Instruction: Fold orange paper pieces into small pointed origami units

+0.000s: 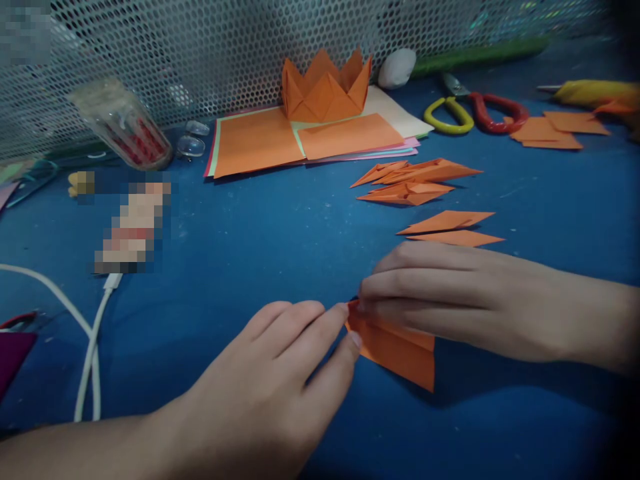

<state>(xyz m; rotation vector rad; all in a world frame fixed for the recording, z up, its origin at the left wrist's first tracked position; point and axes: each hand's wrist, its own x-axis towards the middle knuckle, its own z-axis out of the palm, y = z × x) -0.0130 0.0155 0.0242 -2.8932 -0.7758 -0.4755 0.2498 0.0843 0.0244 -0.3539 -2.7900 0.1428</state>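
Note:
An orange sheet of paper [407, 353], creased and partly folded at its left corner, lies on the blue table. My left hand [295, 367] pinches that corner between thumb and forefinger. From the right, my right hand [450, 293] presses its closed fingers on the paper's upper part; its fingertips are close to the left hand's, and its thumb is hidden. Just beyond the right hand are two slim folded orange paper pieces [453, 221]. Farther back lies a cluster of folded orange pieces [415, 181] with pointed ends.
A zigzag orange paper crown [325, 90] stands on stacked coloured sheets [255, 143] by the perforated metal panel [210, 53]. Scissors [485, 110] and orange paper squares [545, 131] lie back right. A tilted jar [123, 127] and a white cable [93, 347] are at left.

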